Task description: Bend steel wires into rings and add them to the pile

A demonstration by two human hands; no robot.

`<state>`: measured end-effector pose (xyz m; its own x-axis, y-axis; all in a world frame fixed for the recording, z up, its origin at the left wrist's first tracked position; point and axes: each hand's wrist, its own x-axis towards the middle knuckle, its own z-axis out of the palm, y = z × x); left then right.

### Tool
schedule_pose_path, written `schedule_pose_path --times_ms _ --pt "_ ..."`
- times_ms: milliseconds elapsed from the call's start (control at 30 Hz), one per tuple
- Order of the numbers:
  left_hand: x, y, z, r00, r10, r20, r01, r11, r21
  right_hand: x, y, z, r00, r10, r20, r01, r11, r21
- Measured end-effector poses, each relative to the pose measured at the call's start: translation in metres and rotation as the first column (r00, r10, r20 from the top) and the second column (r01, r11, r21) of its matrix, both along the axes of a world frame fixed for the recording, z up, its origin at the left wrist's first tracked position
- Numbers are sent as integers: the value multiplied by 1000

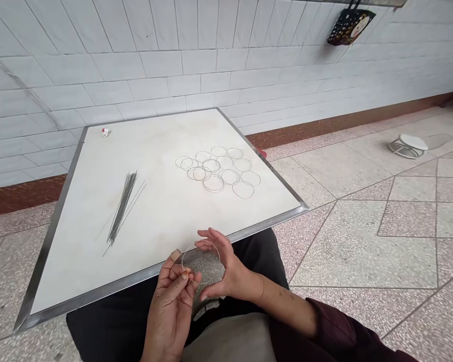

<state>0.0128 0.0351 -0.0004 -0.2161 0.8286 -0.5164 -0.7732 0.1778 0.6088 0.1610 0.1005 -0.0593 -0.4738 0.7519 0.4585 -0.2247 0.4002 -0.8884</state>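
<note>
A thin wire ring (219, 257) is held at the table's near edge, over the lap. My left hand (174, 291) pinches its lower left side between thumb and fingers. Around the ring's right side curves my right hand (228, 266), its thumb and fingers spread wide apart. Several wire rings (213, 183) lie overlapping on the right half of the white table (166, 201). To the left is a bundle of straight wires (123, 208), with a few loose ones beside it.
A small red and white object (106, 132) sits at the table's far left corner. The table has a metal rim and stands by a tiled wall. A stool (408, 146) is on the floor at right; a dark patterned bag (350, 25) hangs at upper right.
</note>
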Motion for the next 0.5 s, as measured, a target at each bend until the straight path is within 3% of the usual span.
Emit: schedule_pose_path --times_ms 500 --pt "12 -19 18 1000 18 12 -18 999 44 5 -20 22 960 -189 208 185 982 38"
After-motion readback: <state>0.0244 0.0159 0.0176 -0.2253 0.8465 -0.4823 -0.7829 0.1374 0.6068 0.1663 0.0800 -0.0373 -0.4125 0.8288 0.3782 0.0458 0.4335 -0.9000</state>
